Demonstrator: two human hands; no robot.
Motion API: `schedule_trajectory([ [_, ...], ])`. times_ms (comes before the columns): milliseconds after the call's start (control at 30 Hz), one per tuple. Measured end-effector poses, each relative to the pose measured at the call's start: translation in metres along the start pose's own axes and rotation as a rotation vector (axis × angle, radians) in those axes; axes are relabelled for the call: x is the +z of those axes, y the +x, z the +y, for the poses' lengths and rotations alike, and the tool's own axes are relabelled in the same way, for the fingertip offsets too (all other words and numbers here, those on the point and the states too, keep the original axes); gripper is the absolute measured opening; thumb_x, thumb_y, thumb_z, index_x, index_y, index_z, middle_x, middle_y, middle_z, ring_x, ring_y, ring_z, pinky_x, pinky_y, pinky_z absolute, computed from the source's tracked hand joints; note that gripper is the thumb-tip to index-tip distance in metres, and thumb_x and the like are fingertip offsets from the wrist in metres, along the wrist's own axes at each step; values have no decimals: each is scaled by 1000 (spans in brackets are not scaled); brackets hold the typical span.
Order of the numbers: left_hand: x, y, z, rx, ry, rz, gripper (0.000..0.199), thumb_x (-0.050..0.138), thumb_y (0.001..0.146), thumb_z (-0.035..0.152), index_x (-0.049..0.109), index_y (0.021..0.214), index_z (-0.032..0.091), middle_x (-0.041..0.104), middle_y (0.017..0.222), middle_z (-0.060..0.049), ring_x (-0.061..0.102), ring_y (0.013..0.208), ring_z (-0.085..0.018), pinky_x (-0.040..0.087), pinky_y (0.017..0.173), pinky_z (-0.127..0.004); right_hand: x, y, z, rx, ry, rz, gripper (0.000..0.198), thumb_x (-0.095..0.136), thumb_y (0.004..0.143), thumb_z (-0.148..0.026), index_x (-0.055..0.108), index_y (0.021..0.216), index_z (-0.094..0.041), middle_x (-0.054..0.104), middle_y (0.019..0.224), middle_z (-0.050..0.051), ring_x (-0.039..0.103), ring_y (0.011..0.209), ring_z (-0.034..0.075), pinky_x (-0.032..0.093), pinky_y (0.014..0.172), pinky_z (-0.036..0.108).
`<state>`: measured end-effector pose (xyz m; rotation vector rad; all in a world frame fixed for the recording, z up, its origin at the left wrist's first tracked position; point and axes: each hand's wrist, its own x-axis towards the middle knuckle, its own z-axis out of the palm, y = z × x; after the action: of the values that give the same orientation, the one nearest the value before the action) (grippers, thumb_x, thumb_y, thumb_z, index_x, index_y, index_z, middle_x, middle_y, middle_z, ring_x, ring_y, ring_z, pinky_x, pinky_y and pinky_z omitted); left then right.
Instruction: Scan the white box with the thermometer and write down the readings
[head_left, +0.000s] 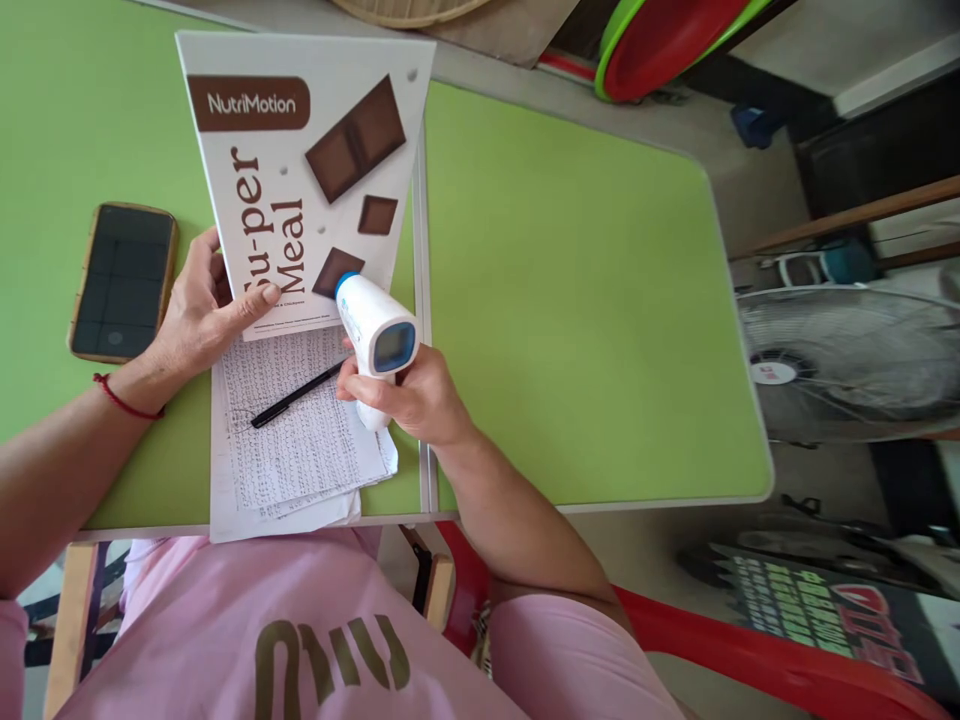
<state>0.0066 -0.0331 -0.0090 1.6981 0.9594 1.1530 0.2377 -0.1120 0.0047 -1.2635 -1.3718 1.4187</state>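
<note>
My left hand (210, 305) grips the lower left corner of a white NutriMotion Su-per Meal box (262, 190), thumb on its front, holding it tilted up over the table. In my right hand (420, 395) is a white and blue infrared thermometer (367, 315), its fingers wrapped round the handle. The thermometer's nose is close to the box's lower right part; whether they touch I cannot tell. Its small screen faces me and shows no reading I can make out. Beneath them lie handwritten sheets of paper (300, 465) with a black pen (296, 395) on top.
A smartphone (124, 280) in a tan case lies left of my left hand. The green folding table (585, 300) has a seam beside the papers. Past its right edge stands a fan (847, 365). A red chair arm (750, 650) is at lower right.
</note>
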Motion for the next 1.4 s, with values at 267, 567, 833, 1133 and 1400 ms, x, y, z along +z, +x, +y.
schedule_trajectory([
  [267,-4,0,-3,12,-4,-31,90,90,64,52,37,130,22,57,129,-16,54,123,-41,54,96,-55,3,5,-1,31,97,-102,28,74,71,-31,60,90,-17,65,71,2,64,67,16,55,61,33],
  [567,-4,2,-5,31,-22,-56,89,89,65,52,35,129,22,57,126,-15,55,122,-40,57,94,-52,2,8,3,93,109,-59,34,78,66,-33,61,89,-16,65,65,-1,64,59,15,56,61,35],
  [833,-6,2,-6,47,31,-36,86,88,66,54,39,130,23,55,128,-15,52,126,-41,54,97,-55,1,8,3,49,-27,5,30,78,65,-37,65,83,-17,67,70,2,65,67,18,56,65,38],
  [1133,-6,2,-5,54,67,-22,85,86,66,58,41,129,23,54,130,-14,51,126,-41,51,101,-57,2,7,-2,46,-27,14,25,75,68,-35,62,82,-18,65,62,0,62,58,17,51,58,36],
  [1400,-7,2,-10,59,88,1,85,87,65,58,43,128,24,54,131,-13,52,124,-40,51,101,-59,0,9,1,48,-26,34,29,76,65,-35,63,85,-18,65,71,1,64,68,18,54,62,37],
])
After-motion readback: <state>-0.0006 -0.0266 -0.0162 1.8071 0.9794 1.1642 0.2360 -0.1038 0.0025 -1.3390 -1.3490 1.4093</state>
